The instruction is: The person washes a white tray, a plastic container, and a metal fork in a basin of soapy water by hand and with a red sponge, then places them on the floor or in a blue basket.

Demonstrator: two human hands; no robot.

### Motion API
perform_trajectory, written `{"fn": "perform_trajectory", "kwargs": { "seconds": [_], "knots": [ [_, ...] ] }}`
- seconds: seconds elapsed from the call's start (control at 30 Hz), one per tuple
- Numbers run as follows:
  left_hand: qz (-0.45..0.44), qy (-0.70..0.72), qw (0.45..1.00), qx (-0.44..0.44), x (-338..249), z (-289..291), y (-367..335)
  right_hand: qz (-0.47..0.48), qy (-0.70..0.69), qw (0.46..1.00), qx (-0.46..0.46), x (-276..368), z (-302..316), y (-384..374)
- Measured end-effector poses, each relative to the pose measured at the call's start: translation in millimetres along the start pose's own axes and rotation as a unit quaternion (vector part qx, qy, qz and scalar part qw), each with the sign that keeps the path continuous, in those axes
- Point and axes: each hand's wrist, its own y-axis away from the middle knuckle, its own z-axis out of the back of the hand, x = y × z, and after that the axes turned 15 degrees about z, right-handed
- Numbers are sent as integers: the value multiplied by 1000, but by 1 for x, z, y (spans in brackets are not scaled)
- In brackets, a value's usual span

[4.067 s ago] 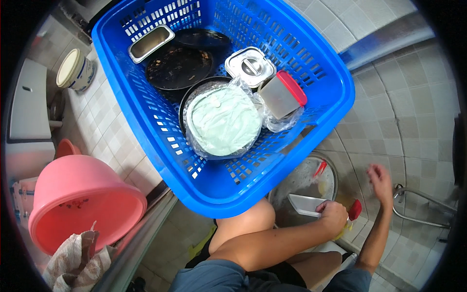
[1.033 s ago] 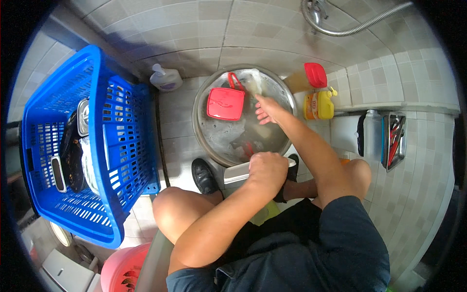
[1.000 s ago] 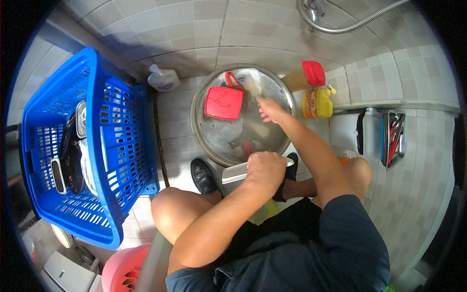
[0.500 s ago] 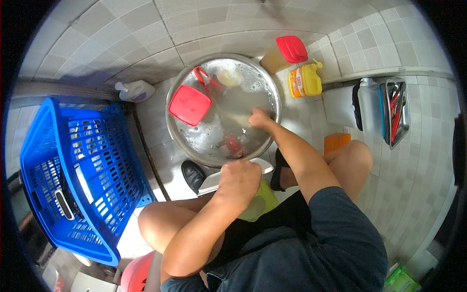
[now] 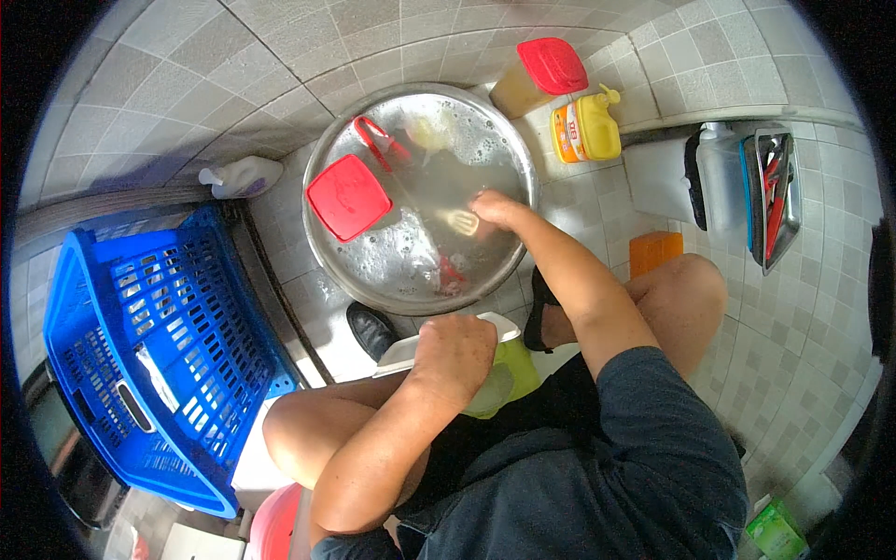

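A wide metal basin [image 5: 315, 266] holds cloudy, sudsy water. My right hand [image 5: 495, 208] dips into its right side, fingers curled and partly under the surface. By those fingers a pale slotted piece [image 5: 462, 222] shows through the water; I cannot tell whether they grip it. My left hand [image 5: 455, 353] is closed over a white, flat, long-edged thing [image 5: 399, 357] in front of the basin. Under that hand is a light green container [image 5: 511, 378]. A red square lid [image 5: 349, 198] floats at the basin's left, beside a red-handled item [image 5: 378, 145]. Another red piece [image 5: 451, 275] lies near the front.
Left stands a blue slatted basket [image 5: 177, 308], with a white bottle [image 5: 245, 177] behind it. Right of the basin are a red-lidded container [image 5: 551, 67], a yellow jug [image 5: 586, 128], an orange block [image 5: 655, 252] and a metal tray [image 5: 782, 247] of red-handled utensils.
The pale slotted piece now shows beside my right hand, which has shifted slightly up in the picture. My left hand still grips the white thing. The whole view has shifted slightly.
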Motion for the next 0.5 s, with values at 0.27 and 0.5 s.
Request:
{"fn": "perform_trajectory", "kwargs": {
  "seconds": [0.27,0.5],
  "knots": [
    [2,10,1000,9,1,0,-4,34,209,975,-62,19,-16,0],
    [-10,27,1000,-1,2,-1,-6,25,90,996,9,21,-11,8]
  ]
}}
